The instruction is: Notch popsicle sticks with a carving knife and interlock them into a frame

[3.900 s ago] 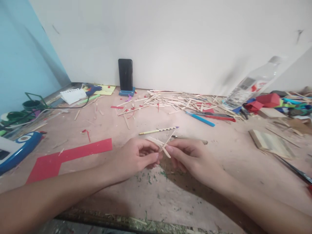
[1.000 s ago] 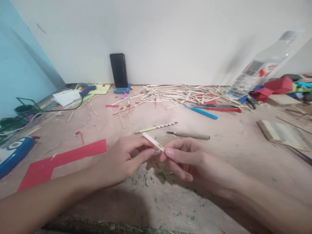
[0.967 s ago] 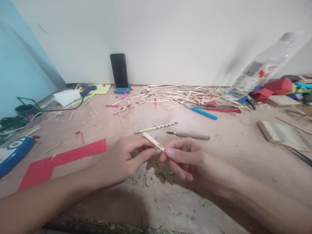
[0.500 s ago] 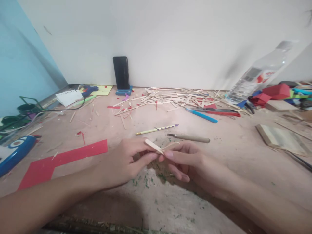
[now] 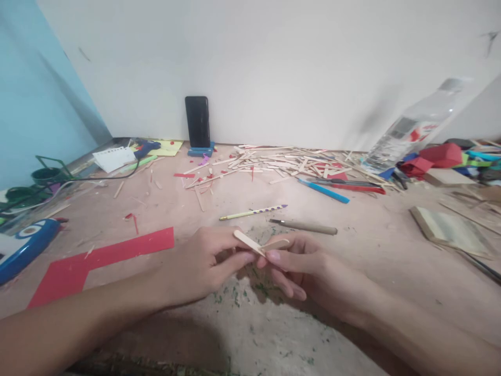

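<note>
My left hand and my right hand meet at the middle of the worktable, fingertips pinched together on small wooden craft sticks. One stick slants up to the left, and a second stick pokes out to the right above my right thumb. Both hands are closed on the sticks and rest low over the table. Just beyond them lie a striped pencil and a wood-handled craft knife.
A heap of loose sticks lies by the wall, with a blue pen and red cutter. A phone stands at the back. Red paper lies left, a plastic bottle and wooden block right.
The sticks between my fingers have turned: they stood crossed and pointing away, now they lie flatter, one left, one right. My hands stay in the same place; the view shifted slightly.
</note>
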The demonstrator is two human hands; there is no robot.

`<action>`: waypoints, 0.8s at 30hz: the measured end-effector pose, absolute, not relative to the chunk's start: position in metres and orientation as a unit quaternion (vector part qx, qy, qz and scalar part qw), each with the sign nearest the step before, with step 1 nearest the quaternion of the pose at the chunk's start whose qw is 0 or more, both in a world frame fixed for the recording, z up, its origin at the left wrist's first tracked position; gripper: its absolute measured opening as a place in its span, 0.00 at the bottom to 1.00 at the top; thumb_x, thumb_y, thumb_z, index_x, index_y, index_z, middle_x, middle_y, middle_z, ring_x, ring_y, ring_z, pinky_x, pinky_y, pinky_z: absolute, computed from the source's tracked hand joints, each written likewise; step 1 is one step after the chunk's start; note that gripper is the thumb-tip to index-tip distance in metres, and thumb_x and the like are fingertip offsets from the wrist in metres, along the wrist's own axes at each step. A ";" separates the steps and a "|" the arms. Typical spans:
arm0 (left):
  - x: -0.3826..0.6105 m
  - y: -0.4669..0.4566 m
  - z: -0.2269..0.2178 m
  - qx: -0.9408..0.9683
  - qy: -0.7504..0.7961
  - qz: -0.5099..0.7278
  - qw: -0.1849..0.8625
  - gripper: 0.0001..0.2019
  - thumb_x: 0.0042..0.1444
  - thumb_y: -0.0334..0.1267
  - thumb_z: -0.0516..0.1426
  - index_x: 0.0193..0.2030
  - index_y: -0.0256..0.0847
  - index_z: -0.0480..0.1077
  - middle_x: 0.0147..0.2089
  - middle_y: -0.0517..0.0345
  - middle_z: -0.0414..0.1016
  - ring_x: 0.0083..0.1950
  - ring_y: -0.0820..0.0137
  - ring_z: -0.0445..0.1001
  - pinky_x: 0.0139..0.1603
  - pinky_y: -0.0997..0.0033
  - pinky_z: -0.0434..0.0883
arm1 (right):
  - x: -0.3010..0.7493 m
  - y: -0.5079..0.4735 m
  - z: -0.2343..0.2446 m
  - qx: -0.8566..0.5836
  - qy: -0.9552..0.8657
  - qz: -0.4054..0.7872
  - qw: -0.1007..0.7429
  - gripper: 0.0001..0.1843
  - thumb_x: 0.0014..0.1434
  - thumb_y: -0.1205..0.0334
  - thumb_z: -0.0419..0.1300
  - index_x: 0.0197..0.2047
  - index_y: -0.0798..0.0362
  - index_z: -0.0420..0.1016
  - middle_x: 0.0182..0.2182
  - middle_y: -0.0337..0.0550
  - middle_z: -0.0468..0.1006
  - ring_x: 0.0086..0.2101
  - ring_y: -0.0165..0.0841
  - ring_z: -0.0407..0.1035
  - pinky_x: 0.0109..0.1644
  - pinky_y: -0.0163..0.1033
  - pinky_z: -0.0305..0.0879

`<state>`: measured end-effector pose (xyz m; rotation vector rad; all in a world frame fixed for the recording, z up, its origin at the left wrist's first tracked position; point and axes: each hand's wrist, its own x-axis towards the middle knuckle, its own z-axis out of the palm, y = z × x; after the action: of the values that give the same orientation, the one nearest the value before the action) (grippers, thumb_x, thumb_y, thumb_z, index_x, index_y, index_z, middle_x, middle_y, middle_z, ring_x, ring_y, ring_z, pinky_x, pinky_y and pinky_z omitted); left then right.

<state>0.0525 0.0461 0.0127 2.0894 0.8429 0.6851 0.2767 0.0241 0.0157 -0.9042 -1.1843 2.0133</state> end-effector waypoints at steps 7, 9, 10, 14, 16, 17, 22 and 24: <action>0.052 0.049 0.011 0.816 0.313 0.288 0.391 0.11 0.70 0.31 0.58 0.47 0.47 0.83 0.41 0.66 0.84 0.43 0.76 0.80 0.47 0.79 0.70 | 0.277 0.024 0.018 -0.344 -0.436 0.773 0.306 0.14 0.63 0.55 0.68 0.34 0.59 0.81 0.17 0.37 0.72 0.16 0.20 0.54 0.21 0.32 0.43; 0.052 0.049 0.011 0.821 0.301 0.294 0.387 0.11 0.70 0.31 0.58 0.46 0.45 0.83 0.40 0.65 0.84 0.42 0.76 0.80 0.46 0.80 0.70 | 0.278 0.024 0.018 -0.343 -0.437 0.772 0.311 0.14 0.63 0.55 0.69 0.34 0.59 0.81 0.17 0.38 0.72 0.16 0.20 0.54 0.21 0.31 0.44; 0.052 0.048 0.011 0.822 0.295 0.299 0.384 0.10 0.70 0.31 0.59 0.46 0.44 0.83 0.40 0.64 0.84 0.41 0.76 0.80 0.45 0.80 0.70 | 0.278 0.024 0.019 -0.343 -0.438 0.771 0.312 0.14 0.63 0.56 0.68 0.34 0.59 0.81 0.17 0.38 0.72 0.16 0.20 0.55 0.20 0.31 0.43; 0.053 0.048 0.010 0.822 0.275 0.331 0.373 0.09 0.69 0.32 0.60 0.44 0.43 0.83 0.39 0.63 0.85 0.39 0.76 0.81 0.42 0.80 0.70 | 0.279 0.024 0.020 -0.339 -0.441 0.770 0.313 0.13 0.63 0.57 0.68 0.34 0.59 0.82 0.16 0.37 0.71 0.15 0.20 0.54 0.18 0.30 0.41; 0.053 0.049 0.010 0.821 0.270 0.338 0.373 0.09 0.69 0.32 0.60 0.44 0.44 0.84 0.41 0.63 0.86 0.40 0.75 0.81 0.43 0.80 0.71 | 0.279 0.024 0.021 -0.336 -0.441 0.771 0.313 0.13 0.63 0.56 0.68 0.34 0.59 0.82 0.16 0.37 0.70 0.15 0.20 0.54 0.18 0.30 0.41; 0.053 0.049 0.010 0.820 0.272 0.337 0.374 0.09 0.69 0.32 0.59 0.44 0.45 0.84 0.41 0.63 0.86 0.41 0.75 0.81 0.43 0.79 0.71 | 0.279 0.024 0.020 -0.335 -0.442 0.771 0.314 0.14 0.63 0.55 0.68 0.34 0.58 0.82 0.16 0.37 0.70 0.15 0.20 0.54 0.18 0.30 0.42; 0.053 0.049 0.010 0.813 0.296 0.324 0.383 0.09 0.69 0.34 0.59 0.43 0.42 0.83 0.39 0.61 0.85 0.40 0.74 0.80 0.43 0.77 0.70 | 0.276 0.023 0.019 -0.354 -0.456 0.754 0.315 0.14 0.65 0.54 0.66 0.36 0.58 0.80 0.17 0.35 0.70 0.16 0.20 0.54 0.21 0.31 0.44; 0.053 0.048 0.011 0.808 0.303 0.321 0.391 0.08 0.69 0.35 0.59 0.43 0.40 0.82 0.39 0.60 0.83 0.40 0.73 0.79 0.43 0.76 0.71 | 0.276 0.023 0.019 -0.366 -0.470 0.740 0.313 0.15 0.66 0.54 0.65 0.36 0.58 0.79 0.18 0.36 0.70 0.17 0.21 0.55 0.22 0.31 0.44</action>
<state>0.0528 0.0476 0.0113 2.0516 0.7700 0.8160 0.2760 0.0235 0.0187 -0.9661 -1.2398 1.9504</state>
